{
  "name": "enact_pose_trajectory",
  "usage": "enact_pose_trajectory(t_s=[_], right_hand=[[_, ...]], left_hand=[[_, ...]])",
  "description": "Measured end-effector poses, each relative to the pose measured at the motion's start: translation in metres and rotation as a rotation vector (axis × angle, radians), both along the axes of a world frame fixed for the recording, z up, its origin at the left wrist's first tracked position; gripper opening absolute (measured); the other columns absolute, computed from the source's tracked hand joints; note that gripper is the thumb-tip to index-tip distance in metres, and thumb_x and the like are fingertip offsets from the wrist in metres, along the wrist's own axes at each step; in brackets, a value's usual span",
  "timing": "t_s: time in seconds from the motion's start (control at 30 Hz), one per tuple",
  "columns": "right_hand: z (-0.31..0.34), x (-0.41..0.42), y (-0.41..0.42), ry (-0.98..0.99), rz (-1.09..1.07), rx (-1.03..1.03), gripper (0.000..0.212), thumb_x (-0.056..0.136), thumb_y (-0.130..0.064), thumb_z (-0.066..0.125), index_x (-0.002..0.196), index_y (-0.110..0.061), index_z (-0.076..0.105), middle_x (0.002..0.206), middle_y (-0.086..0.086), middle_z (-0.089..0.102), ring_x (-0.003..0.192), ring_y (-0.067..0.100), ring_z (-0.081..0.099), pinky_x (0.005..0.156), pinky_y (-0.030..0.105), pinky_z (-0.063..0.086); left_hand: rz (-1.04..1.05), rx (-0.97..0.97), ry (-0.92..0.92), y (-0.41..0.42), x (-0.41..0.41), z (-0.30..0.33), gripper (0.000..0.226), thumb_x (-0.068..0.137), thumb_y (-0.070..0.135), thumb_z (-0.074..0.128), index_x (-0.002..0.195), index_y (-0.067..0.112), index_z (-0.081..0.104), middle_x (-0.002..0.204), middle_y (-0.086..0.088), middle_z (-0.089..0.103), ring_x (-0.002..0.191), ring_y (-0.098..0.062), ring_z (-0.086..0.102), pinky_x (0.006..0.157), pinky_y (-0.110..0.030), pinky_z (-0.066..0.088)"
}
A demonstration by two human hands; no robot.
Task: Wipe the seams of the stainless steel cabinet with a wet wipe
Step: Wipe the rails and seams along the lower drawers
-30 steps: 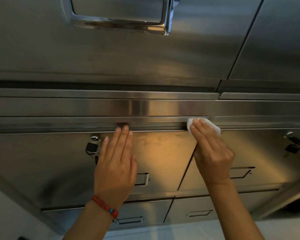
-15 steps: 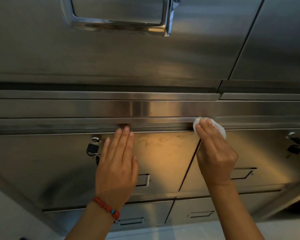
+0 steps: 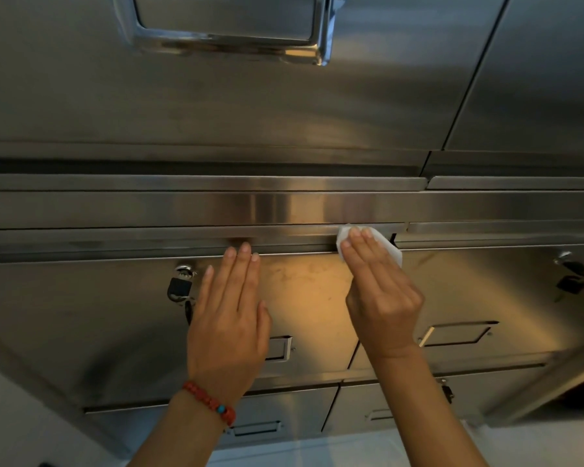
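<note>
Fingers of the right hand lie straight and press the wet wipe flat on the long seam of the steel cabinet, just above the drawer fronts. The wipe is white and folded small, and it sits a little left of the gap where two cabinet parts meet. The left hand is flat too, with fingers straight and close together. It rests on the drawer front and holds nothing.

What could go wrong? The wipe is only pressed, not gripped, so I think it could slip out from under the fingers and drop. It could also catch on the sharp corner at the gap and bunch up or tear. A fingertip could slide into the seam and get pinched. The padlock hangs just left of the left hand and could get bumped.
</note>
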State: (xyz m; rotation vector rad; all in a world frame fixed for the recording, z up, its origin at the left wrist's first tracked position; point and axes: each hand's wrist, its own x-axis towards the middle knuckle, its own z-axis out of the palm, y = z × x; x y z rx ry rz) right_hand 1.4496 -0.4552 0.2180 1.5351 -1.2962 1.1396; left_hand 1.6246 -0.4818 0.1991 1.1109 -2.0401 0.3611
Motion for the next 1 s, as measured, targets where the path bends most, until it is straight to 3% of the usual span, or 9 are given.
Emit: enact_pose_trajectory(t_s=[0.4,0.53,0.73,1.0], right_hand=[[-0.001,0.030,-0.012,0.068,0.070,0.019,0.026,0.080,0.011,0.062,0.101,0.000,0.072,0.109,0.014,0.068,0.105,0.023,0.065,0.088,0.035,0.055],[0.002,0.021,-0.009,0.107,0.080,0.022,0.024,0.079,0.009,0.069,0.100,0.000,0.072,0.108,0.013,0.068,0.104,0.022,0.065,0.083,0.036,0.056],[0.006,-0.008,0.002,0.091,0.021,0.033,0.035,0.069,0.019,0.072,0.098,0.000,0.073,0.106,0.012,0.069,0.101,0.023,0.066,0.075,0.038,0.059],[0.005,-0.010,0.004,0.041,-0.040,-0.004,0.034,0.069,0.021,0.070,0.097,0.003,0.072,0.105,0.017,0.068,0.100,0.028,0.066,0.082,0.041,0.056]], left_hand=[[0.018,-0.016,-0.052,0.001,0.002,0.003,0.048,0.087,0.017,0.038,0.127,-0.006,0.051,0.134,-0.021,0.049,0.125,-0.037,0.046,0.107,-0.048,0.028],[0.042,-0.023,-0.091,0.000,0.003,0.002,0.048,0.087,0.018,0.038,0.126,-0.005,0.051,0.133,-0.021,0.050,0.123,-0.036,0.048,0.102,-0.055,0.033],[0.039,-0.005,-0.063,0.001,0.001,0.001,0.049,0.087,0.017,0.038,0.128,-0.006,0.051,0.135,-0.020,0.048,0.126,-0.036,0.045,0.107,-0.046,0.026],[0.037,0.017,-0.050,0.002,0.000,0.002,0.049,0.087,0.018,0.038,0.128,-0.005,0.050,0.136,-0.020,0.047,0.127,-0.035,0.044,0.110,-0.043,0.022]])
